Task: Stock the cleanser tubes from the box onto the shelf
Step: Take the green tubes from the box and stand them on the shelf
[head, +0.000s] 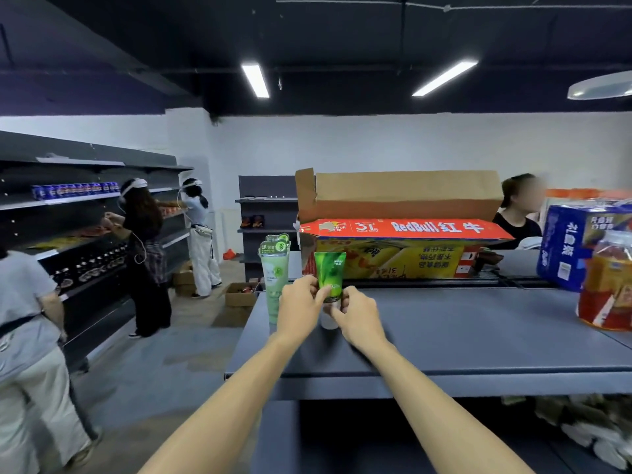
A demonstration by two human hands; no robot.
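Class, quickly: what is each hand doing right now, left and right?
Left hand: closed, pinching the bright green tube standing cap-down on the shelf.
Right hand: closed on the same tube, near its white cap.

Light comes from two fluorescent tubes overhead, one [255,80] centre-left and one [444,78] right, both blown out to white. Dark ceiling [342,35] soaks up the rest, so the upper frame is dim; the white back wall [393,145] reads bright and even. Soft shadows under my forearms on the grey shelf top [478,330]; hard black under the shelf lip. Faint sheen on the green tube [330,273] I'm holding, label too soft to read. Strong fisheye: aisle shelving [85,213] at left bows, frame corners stretch. Motion smear on the bottles [605,285] at right edge and the person [30,336] at left edge.
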